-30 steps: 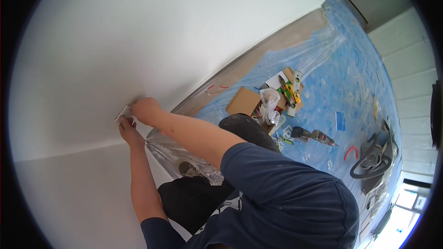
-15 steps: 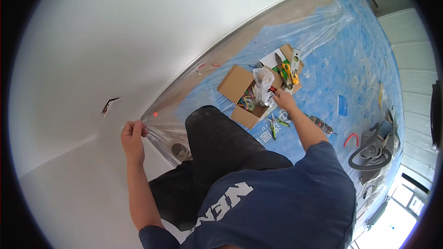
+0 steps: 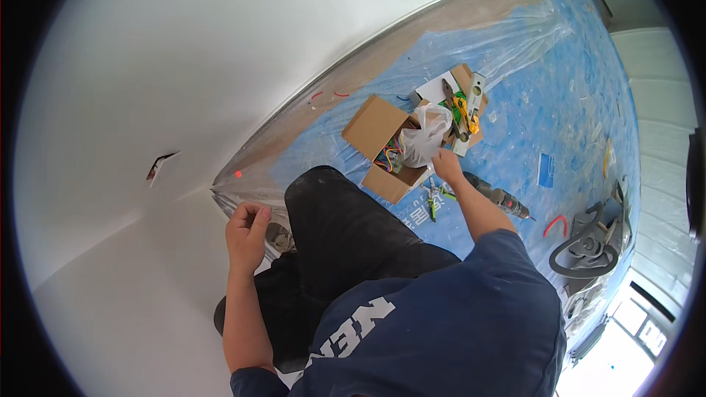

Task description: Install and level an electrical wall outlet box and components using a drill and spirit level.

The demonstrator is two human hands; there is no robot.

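Note:
My right hand [image 3: 446,166] is closed at the lower right edge of a clear plastic bag [image 3: 425,137], gripping it. The bag lies over an open cardboard box [image 3: 375,129] that holds coiled coloured wires [image 3: 390,150]. My left hand [image 3: 248,234] is raised over my lower leg near the wall corner, thumb and fingers pinched together; what they hold, if anything, is too small to make out. Green-handled pliers [image 3: 432,198] lie on the floor just below the box. Behind my right forearm rests a power drill [image 3: 507,202], partly covered by the arm.
Beyond the box, a second box carries a spirit level [image 3: 476,92] and yellow-handled tools [image 3: 460,106]. Blue protective sheeting [image 3: 529,103] covers the floor. A wall opening [image 3: 157,167] shows at left. A grey tool bag [image 3: 588,242] and a red curved piece [image 3: 555,226] lie at right.
My left hand has moved right and down, away from the wall corner. My right hand has shifted slightly left and down, and the plastic bag has spread wider. More of the drill shows.

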